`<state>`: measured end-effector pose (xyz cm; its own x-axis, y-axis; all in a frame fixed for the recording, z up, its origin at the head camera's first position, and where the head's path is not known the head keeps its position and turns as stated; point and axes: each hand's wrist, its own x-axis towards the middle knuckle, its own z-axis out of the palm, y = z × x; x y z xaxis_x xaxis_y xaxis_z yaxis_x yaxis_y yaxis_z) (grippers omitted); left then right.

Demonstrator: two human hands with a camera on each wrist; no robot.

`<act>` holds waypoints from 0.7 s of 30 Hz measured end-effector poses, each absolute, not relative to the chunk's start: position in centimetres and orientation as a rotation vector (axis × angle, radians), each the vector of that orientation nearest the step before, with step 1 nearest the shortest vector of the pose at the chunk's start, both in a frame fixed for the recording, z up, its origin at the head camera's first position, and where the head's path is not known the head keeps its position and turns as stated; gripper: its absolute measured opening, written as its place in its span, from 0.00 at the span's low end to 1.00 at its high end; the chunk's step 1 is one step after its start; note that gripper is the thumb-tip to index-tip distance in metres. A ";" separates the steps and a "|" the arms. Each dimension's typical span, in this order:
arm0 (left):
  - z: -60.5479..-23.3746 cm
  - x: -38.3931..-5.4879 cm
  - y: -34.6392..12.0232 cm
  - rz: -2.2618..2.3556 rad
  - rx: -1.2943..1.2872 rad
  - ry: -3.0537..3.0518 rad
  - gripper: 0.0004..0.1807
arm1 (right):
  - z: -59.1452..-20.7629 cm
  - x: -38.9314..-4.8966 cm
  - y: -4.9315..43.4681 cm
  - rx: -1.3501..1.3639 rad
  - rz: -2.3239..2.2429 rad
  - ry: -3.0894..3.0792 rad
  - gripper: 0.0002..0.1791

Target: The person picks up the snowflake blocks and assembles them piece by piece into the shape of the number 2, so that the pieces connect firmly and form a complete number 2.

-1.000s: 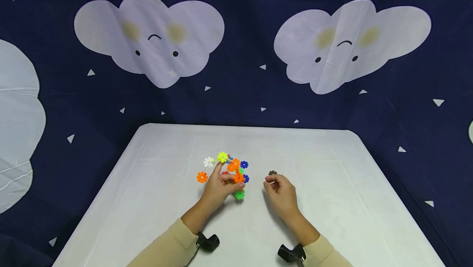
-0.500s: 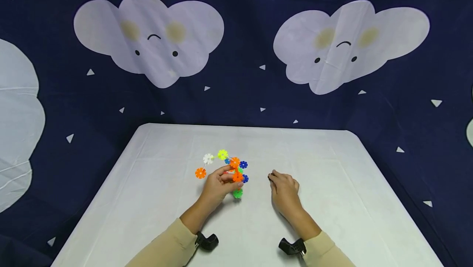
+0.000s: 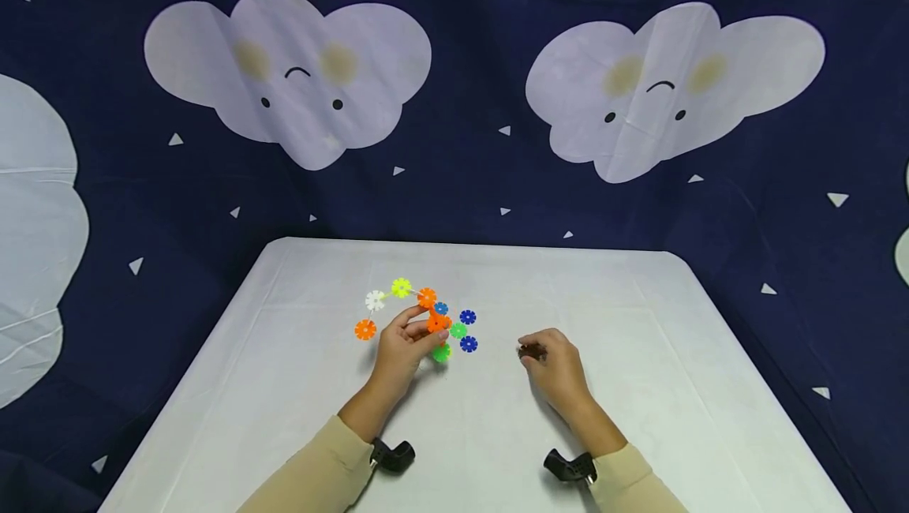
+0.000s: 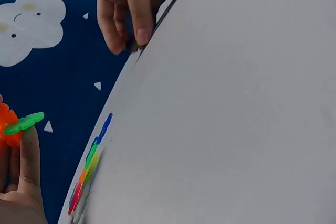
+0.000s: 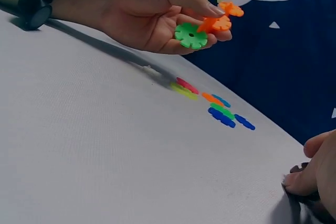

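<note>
My left hand pinches a chain of interlocking flower-shaped plastic discs between thumb and fingers. Orange, white, yellow and green discs make up the chain, which curves up and over to the left. Across from it, my right hand holds a dark brown flower disc with thumb and fingertips, low over the table; the fingers cover part of it. In the right wrist view the chain's green disc hangs below the left thumb, above the table.
Loose flower discs lie flat on the white table, among them a blue disc, a green disc and a red disc. Behind the table hangs a dark blue cloth with clouds.
My left hand has shifted left with the chain, uncovering the loose discs. My right hand has gone over the dark disc, drawn slightly right and back, and now holds it between its fingers.
</note>
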<state>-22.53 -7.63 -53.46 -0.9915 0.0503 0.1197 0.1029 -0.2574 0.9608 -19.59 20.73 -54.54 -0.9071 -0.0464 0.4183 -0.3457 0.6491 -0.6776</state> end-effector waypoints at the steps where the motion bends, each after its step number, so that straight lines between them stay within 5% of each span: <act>1: -53.5 -22.7 -7.8 -2.453 -0.182 -1.879 0.35 | -54.6 -19.6 20.7 0.299 1.164 -2.502 0.18; 11: -53.7 -23.2 -8.5 -2.427 -0.153 -1.797 0.34 | -54.5 -19.1 19.0 0.169 1.676 -2.426 0.11; 21: -53.4 -22.9 -8.0 -2.485 -0.177 -1.797 0.33 | -53.8 -17.5 14.2 0.490 2.211 -2.325 0.12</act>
<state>-22.86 -8.04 -53.42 -0.9909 0.0111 0.1338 0.1236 -0.3142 0.9413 -17.52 14.24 -53.81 -0.9491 -0.2866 0.1306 -0.1448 0.0289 -0.9890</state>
